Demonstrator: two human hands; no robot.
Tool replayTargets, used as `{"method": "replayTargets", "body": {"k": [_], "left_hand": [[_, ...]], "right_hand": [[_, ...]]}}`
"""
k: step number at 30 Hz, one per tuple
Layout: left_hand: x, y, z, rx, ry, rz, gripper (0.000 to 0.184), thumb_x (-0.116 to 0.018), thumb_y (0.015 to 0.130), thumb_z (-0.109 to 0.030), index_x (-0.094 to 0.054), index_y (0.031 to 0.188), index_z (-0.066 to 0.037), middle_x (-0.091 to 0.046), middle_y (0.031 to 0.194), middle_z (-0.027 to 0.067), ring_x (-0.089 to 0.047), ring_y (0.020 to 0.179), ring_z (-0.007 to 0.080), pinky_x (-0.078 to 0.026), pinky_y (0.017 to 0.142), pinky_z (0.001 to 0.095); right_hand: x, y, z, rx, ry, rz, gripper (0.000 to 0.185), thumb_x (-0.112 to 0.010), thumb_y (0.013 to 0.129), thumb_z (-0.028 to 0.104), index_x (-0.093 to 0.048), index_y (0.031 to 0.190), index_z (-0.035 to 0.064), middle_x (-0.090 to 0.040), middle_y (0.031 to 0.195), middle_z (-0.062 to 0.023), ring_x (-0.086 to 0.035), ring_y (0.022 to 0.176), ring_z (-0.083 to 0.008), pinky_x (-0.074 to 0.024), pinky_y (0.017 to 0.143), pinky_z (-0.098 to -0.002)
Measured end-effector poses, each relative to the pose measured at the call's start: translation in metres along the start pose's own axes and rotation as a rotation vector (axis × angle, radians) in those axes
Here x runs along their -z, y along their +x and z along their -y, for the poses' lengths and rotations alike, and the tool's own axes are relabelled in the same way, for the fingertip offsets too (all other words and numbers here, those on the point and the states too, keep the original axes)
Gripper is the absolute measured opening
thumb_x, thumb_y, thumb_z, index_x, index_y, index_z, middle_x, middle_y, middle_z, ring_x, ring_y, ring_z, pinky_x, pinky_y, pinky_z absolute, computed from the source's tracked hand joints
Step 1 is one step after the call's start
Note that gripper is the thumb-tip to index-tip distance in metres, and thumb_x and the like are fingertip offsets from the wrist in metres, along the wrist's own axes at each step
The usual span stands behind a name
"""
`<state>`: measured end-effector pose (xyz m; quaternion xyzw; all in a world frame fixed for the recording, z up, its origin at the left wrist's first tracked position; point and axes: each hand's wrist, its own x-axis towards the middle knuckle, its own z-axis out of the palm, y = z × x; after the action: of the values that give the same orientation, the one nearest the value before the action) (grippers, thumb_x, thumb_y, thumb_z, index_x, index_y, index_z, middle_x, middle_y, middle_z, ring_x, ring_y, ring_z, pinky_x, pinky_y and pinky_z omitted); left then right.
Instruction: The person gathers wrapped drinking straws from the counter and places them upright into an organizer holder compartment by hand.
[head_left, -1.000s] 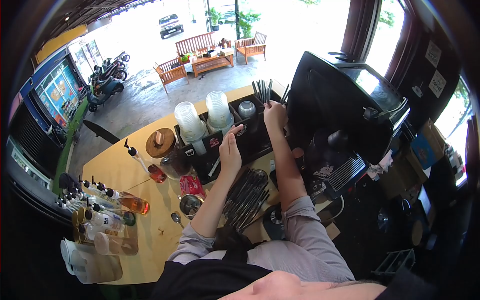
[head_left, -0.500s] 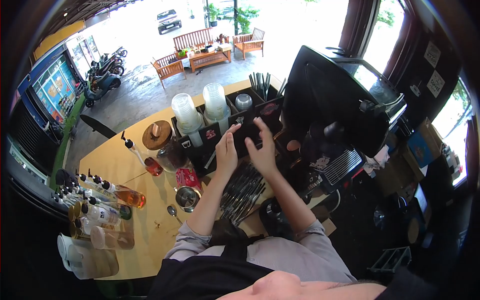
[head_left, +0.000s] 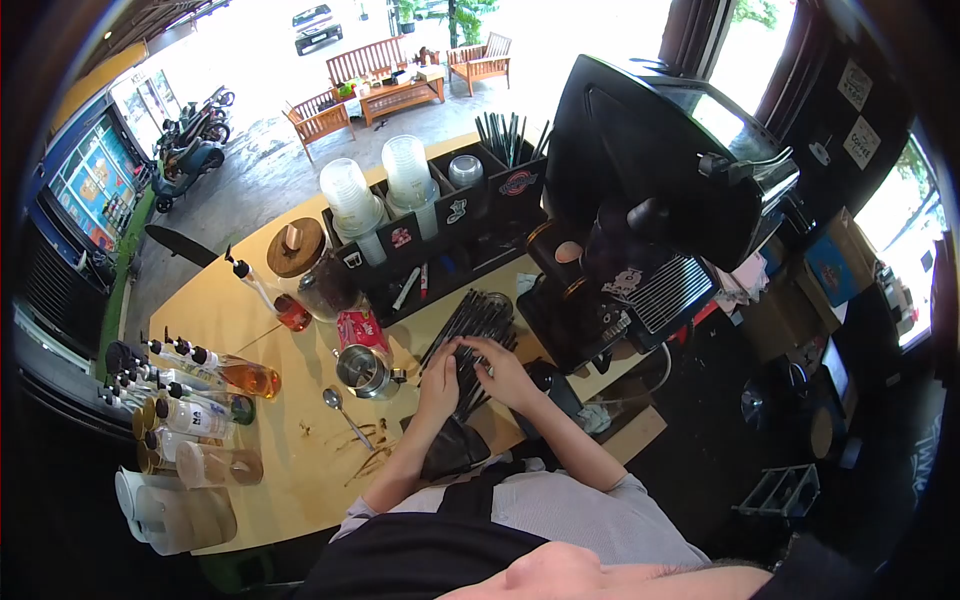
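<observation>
A loose bundle of thin black straws (head_left: 478, 315) lies on the wooden counter in front of me. My left hand (head_left: 440, 380) curls against its left side, and my right hand (head_left: 505, 378) closes over it from the right. The fingertips of both hands nearly meet above the straws, which pass between my palms; part of the bundle is hidden beneath them. Left of my left hand stands a steel pitcher (head_left: 362, 372) beside a pink packet (head_left: 360, 330). A spoon (head_left: 340, 408) rests nearby, next to brown smears. Close to my left forearm sits a black pouch (head_left: 455, 447).
A black organiser (head_left: 460, 232) holds plastic cups (head_left: 407, 172) and upright straws (head_left: 508, 137). To the right is an espresso machine (head_left: 640, 180). At left are a wooden-lidded jar (head_left: 300, 250), pump bottles (head_left: 245, 375) and plastic jugs (head_left: 180, 510).
Both hands have come down and toward me from in front of the organiser, where they were raised and spread apart. Now they are closed around the straws. The view has shifted slightly.
</observation>
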<state>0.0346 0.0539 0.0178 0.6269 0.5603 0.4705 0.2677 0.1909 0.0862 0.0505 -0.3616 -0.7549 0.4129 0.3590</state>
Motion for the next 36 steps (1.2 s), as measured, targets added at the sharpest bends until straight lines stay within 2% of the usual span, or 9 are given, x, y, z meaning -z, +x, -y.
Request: {"method": "replayTargets", "body": {"k": [1,3,6,9,13,16,21,25,36], "left_hand": [[0.001,-0.006,0.003,-0.013,0.024,0.012,0.037,-0.033,0.098,-0.019,-0.053,0.123,0.001,-0.053,0.126,0.0201,-0.042,0.126,0.0385,-0.031,0.106,0.0415],[0.002,-0.019,0.009,-0.006,0.058,0.026,0.037,-0.033,0.098,-0.018,-0.053,0.123,0.001,-0.053,0.126,0.0197,-0.041,0.126,0.0382,-0.031,0.106,0.0418],[0.004,-0.033,0.015,0.000,0.099,0.032,0.037,-0.034,0.098,-0.017,-0.053,0.123,0.001,-0.054,0.125,0.0192,-0.041,0.126,0.0377,-0.031,0.106,0.0422],[0.007,-0.040,0.015,0.002,0.111,0.022,0.036,-0.034,0.097,-0.017,-0.053,0.123,0.002,-0.054,0.125,0.0190,-0.041,0.126,0.0376,-0.031,0.106,0.0426],[0.010,-0.044,0.020,-0.033,0.108,0.017,0.036,-0.034,0.097,-0.017,-0.053,0.123,0.001,-0.054,0.125,0.0184,-0.042,0.125,0.0377,-0.031,0.105,0.0429],[0.013,-0.047,0.020,-0.040,0.100,0.004,0.036,-0.033,0.097,-0.015,-0.053,0.123,0.001,-0.054,0.125,0.0180,-0.042,0.125,0.0373,-0.031,0.105,0.0426],[0.019,-0.054,0.017,-0.058,0.072,-0.006,0.035,-0.034,0.097,-0.014,-0.054,0.122,0.000,-0.055,0.125,0.0169,-0.042,0.125,0.0363,-0.031,0.105,0.0417],[0.023,-0.060,0.022,-0.061,0.031,-0.009,0.035,-0.034,0.098,-0.015,-0.054,0.122,0.000,-0.055,0.126,0.0157,-0.042,0.126,0.0351,-0.031,0.106,0.0411],[0.022,-0.064,0.026,-0.092,0.022,0.006,0.036,-0.033,0.098,-0.016,-0.054,0.121,0.000,-0.055,0.125,0.0152,-0.042,0.126,0.0341,-0.031,0.106,0.0397]], "right_hand": [[-0.004,-0.005,-0.006,-0.005,0.002,-0.001,0.052,-0.053,0.075,-0.008,-0.051,0.124,0.0059,-0.051,0.127,-0.0152,-0.053,0.111,-0.0354,-0.0468,0.090,-0.0364],[-0.013,-0.019,-0.016,0.081,-0.363,0.137,0.053,-0.052,0.071,-0.008,-0.053,0.121,0.0057,-0.048,0.130,-0.0142,-0.050,0.113,-0.0358,-0.0458,0.092,-0.0390],[-0.021,-0.036,-0.018,0.026,-0.553,0.276,0.048,-0.053,0.070,-0.007,-0.057,0.116,0.0061,-0.047,0.131,-0.0123,-0.049,0.113,-0.0330,-0.0457,0.092,-0.0402],[-0.028,-0.049,-0.021,0.059,-0.629,0.241,0.043,-0.053,0.069,-0.006,-0.061,0.110,0.0064,-0.051,0.125,-0.0123,-0.053,0.108,-0.0314,-0.0446,0.094,-0.0356],[-0.037,-0.054,-0.031,-0.007,-0.530,0.190,0.034,-0.050,0.073,-0.003,-0.063,0.103,0.0057,-0.054,0.116,-0.0111,-0.054,0.105,-0.0289,-0.0455,0.091,-0.0338],[-0.040,-0.056,-0.036,0.113,-0.558,0.031,0.025,-0.047,0.078,0.003,-0.061,0.099,0.0045,-0.056,0.107,-0.0101,-0.054,0.102,-0.0268,-0.0465,0.086,-0.0342],[-0.043,-0.055,-0.044,0.229,-0.641,0.004,0.021,-0.049,0.076,0.005,-0.060,0.095,0.0057,-0.056,0.101,-0.0077,-0.052,0.097,-0.0257,-0.0452,0.085,-0.0328],[-0.044,-0.055,-0.044,0.240,-0.650,0.000,0.020,-0.050,0.076,0.006,-0.059,0.094,0.0063,-0.056,0.098,-0.0049,-0.051,0.096,-0.0251,-0.0439,0.085,-0.0317],[-0.041,-0.033,-0.055,0.333,-0.881,0.161,0.019,-0.053,0.073,0.005,-0.057,0.091,0.0056,-0.052,0.096,-0.0061,-0.050,0.098,-0.0247,-0.0462,0.083,-0.0325]]}}
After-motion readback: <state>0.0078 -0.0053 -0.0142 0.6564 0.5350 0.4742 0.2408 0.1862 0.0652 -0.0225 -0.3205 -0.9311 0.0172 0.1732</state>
